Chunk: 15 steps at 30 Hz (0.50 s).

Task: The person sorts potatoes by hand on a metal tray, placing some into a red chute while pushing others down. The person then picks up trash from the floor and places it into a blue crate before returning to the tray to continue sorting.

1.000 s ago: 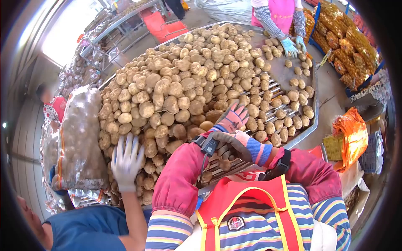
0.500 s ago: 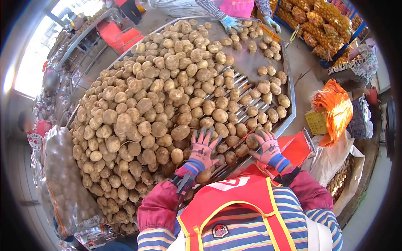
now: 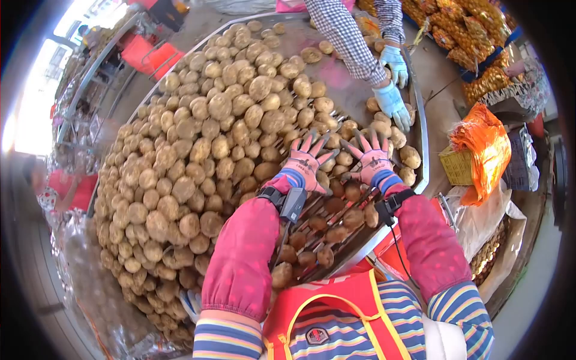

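Observation:
A big heap of brown potatoes [image 3: 198, 144] covers a metal sorting table [image 3: 420, 150] with a slatted grate. Both my hands wear pink and grey gloves and reach forward over the potatoes on the grate. My left hand [image 3: 305, 161] lies flat with fingers spread on the potatoes at the heap's near edge. My right hand [image 3: 373, 159] is beside it, fingers also spread, resting on the potatoes. Neither hand holds anything.
Another person's hands in light blue gloves [image 3: 393, 105] work at the table's far right rim, just beyond my right hand. Orange net sacks [image 3: 483, 153] and a yellow crate [image 3: 457, 166] stand to the right. A person in red [image 3: 57, 189] stands at the left.
Both my hands have moved forward, farther onto the grate, and closer together. The other person's blue-gloved hands have come nearer along the right rim. The view has shifted.

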Motion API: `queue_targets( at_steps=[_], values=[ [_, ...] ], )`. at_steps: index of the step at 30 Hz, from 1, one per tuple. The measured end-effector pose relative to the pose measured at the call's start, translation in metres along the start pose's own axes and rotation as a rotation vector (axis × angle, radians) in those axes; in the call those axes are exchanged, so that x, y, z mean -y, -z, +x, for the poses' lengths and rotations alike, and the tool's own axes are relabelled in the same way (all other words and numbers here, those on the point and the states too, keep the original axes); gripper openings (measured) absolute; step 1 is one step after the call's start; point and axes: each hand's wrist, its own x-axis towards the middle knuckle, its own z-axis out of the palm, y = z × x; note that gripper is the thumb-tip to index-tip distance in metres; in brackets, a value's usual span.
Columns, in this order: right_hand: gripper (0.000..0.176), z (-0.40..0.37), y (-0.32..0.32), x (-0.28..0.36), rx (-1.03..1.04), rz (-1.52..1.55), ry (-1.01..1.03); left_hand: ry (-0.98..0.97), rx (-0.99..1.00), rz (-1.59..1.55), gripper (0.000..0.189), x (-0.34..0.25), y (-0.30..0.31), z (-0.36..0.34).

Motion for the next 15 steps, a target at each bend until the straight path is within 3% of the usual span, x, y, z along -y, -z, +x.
queue_targets(
  at_steps=[3, 8, 11, 15],
  values=[
    [0.095, 0.033, 0.0, -0.013, 0.01, 0.01, 0.031, 0.034, -0.178, 0.021, 0.106, 0.007, -0.001, 0.04],
    [0.089, 0.08, 0.02, -0.038, 0.093, -0.096, 0.082, 0.119, -0.11, 0.09, 0.105, 0.029, 0.012, 0.091],
    [0.087, 0.101, 0.023, -0.057, 0.106, -0.123, 0.106, 0.096, -0.211, 0.07, 0.106, 0.036, 0.012, 0.122],
    [0.081, 0.118, 0.022, -0.077, 0.098, -0.058, -0.041, 0.182, -0.267, -0.077, 0.1, 0.049, 0.018, 0.163]
  ],
)
